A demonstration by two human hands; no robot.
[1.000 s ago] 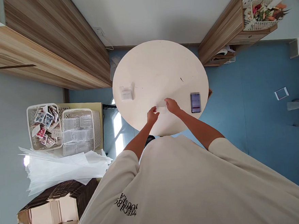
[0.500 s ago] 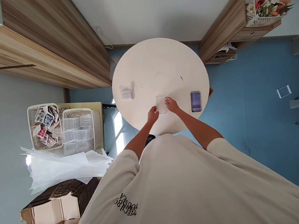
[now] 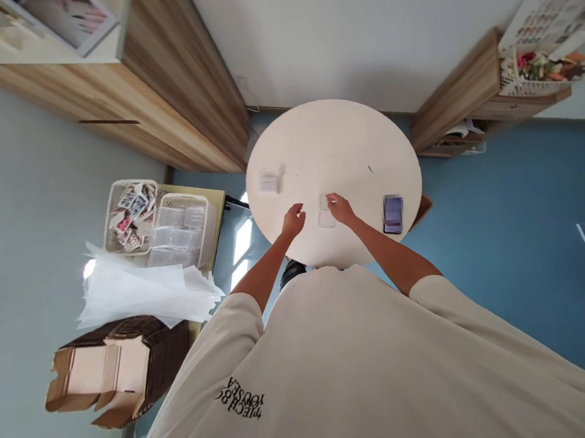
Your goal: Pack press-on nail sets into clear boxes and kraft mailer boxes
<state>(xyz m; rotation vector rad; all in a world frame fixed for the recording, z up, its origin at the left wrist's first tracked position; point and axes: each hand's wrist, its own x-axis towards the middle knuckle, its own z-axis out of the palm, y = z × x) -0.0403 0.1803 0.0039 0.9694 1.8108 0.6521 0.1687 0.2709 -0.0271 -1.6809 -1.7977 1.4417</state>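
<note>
A clear plastic box (image 3: 326,219) lies in front of me on the round white table (image 3: 336,132), its two halves appearing opened out. My right hand (image 3: 341,210) is at the far half's right side, with its fingers closed at the edge. Left of the box, my left hand (image 3: 293,221) is apart from it, fingers parted and holding nothing. Farther left on the table, a small clear holder (image 3: 268,182) contains something white, perhaps a stack of cards. A phone (image 3: 393,215) lies to the right of my right hand.
On a side stand at left are a basket of small colourful packs (image 3: 131,217) and a basket of clear boxes (image 3: 179,230). Nearby are white sheets (image 3: 147,289) and folded cardboard boxes (image 3: 110,368). Wooden cabinets (image 3: 188,86) flank the table.
The clear box has gone from one piece between both hands to two halves opened out. My left hand has let go and moved left. The whole view has shifted and tilted.
</note>
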